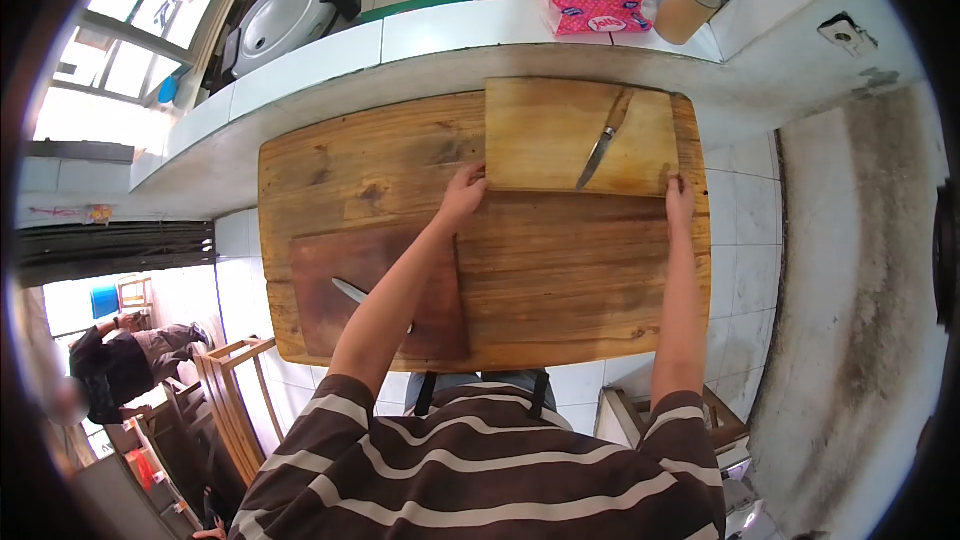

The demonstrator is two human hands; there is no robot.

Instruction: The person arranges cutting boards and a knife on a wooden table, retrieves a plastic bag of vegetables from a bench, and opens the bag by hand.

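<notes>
A pale wooden cutting board [540,140] lies at the far right part of the wooden table [570,280]. On it rests a knife [600,155] with a brown wooden handle, its blade slanting toward me. My left hand [465,192] grips the board's near left corner, fingers closed at the edge. At the near right corner, my right hand [680,198] holds the same board. Beneath my left forearm is a dark reddish-brown board [430,325]. A second knife [348,290] lies on that board, partly hidden by the arm.
A white tiled ledge [440,35] borders the table's far side. It carries a pink tissue pack [597,0] and a brown cardboard roll [687,10]. A wall [850,240] stands to the right. Wooden chairs [235,390] and another person [125,365] are at left.
</notes>
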